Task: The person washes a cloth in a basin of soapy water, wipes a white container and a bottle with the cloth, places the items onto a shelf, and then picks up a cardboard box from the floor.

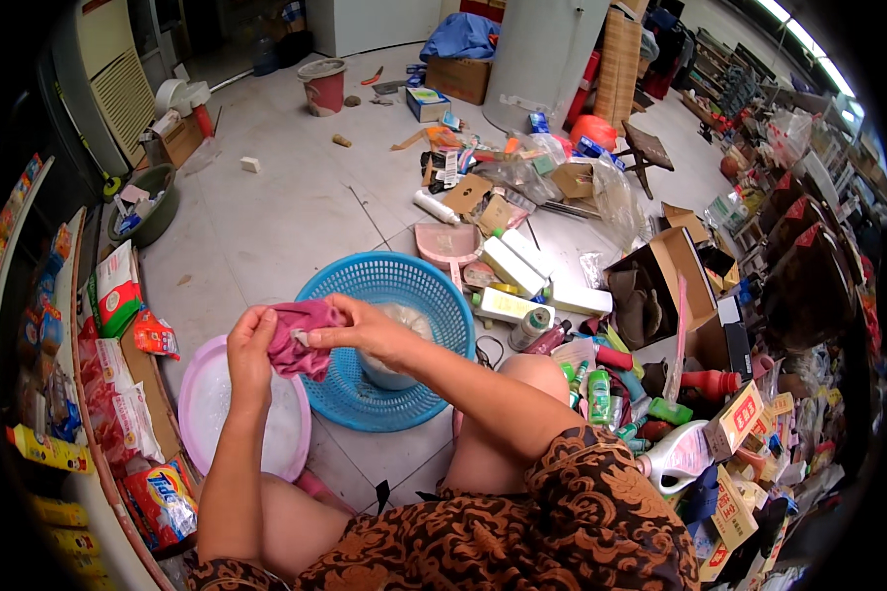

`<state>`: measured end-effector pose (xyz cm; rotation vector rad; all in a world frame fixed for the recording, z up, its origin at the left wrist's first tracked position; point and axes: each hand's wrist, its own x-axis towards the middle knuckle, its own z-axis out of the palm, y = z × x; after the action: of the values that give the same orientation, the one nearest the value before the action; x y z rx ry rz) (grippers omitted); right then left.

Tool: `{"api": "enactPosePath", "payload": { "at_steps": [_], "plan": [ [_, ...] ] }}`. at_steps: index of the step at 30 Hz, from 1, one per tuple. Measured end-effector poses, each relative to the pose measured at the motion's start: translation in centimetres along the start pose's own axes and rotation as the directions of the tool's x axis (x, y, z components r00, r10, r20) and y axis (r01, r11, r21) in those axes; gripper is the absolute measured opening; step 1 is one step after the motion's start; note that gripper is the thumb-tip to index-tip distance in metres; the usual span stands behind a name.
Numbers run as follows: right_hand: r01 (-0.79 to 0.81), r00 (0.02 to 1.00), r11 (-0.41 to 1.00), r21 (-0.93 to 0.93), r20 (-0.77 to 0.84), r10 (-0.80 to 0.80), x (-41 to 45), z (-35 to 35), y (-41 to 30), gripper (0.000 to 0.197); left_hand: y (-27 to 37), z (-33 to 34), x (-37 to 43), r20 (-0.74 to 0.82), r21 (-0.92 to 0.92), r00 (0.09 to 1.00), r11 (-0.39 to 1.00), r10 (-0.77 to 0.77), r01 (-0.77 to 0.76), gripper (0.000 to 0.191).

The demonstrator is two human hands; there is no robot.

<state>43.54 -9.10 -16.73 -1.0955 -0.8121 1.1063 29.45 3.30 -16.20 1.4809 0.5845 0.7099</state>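
Note:
Between my two hands is a crumpled, purplish-pink cloth (303, 336). My left hand (253, 351) pinches its left side, and the fingers and thumb of my right hand (358, 329) grip its right side. A small whitish bit shows by my right thumb. Below my left hand sits a pink-rimmed basin (296, 436) of cloudy, sudsy liquid. A blue plastic basket (388, 266) with a perforated wall stands on the floor beyond and to the right. Inside it is a pale tub (384, 377) with whitish contents, partly hidden behind my right hand and forearm.
White bottles (517, 262) and a pink dustpan (447, 244) lie right of the basket. Bottles, boxes and an open carton (680, 273) crowd the floor at right. On the left, a low shelf holds Tide detergent bags (161, 502). A red bucket (323, 89) stands farther back.

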Motion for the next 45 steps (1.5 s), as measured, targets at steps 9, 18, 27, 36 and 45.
{"api": "enactPosePath", "payload": {
  "at_steps": [9, 18, 27, 36, 45],
  "plan": [
    [-0.091, 0.986, 0.931, -0.353, 0.098, 0.134, 0.4, -3.5, -0.7, 0.035, 1.7, -1.7, 0.9, 0.095, -0.246, 0.994, 0.967, -0.05, 0.072, 0.018],
    [-0.123, 0.992, 0.851, 0.511, 0.08, 0.095, -1.8, -0.9, -2.5, 0.027, 0.1, -0.4, -0.2, 0.078, 0.136, 0.997, 0.991, -0.004, -0.006, 0.017],
    [-0.006, 0.996, 0.936, 0.351, 0.08, -0.024, -2.0, 1.8, -0.2, 0.031, 1.4, 2.1, -3.1, 0.283, -0.329, 0.887, 0.831, -0.365, 0.448, 0.047],
    [-0.103, 0.985, 0.976, 0.192, -0.12, 0.127, -0.6, 1.7, 0.6, 0.015, -0.6, -0.7, -1.6, 0.023, -0.594, 0.978, 0.784, -0.206, 0.179, 0.039],
    [-0.024, 0.996, 0.74, 0.672, -0.047, 0.076, -0.1, 0.4, 1.1, 0.019, -0.7, -3.2, 0.2, 0.222, -0.52, 0.93, 0.771, -0.294, 0.368, 0.037]
  ]
}}
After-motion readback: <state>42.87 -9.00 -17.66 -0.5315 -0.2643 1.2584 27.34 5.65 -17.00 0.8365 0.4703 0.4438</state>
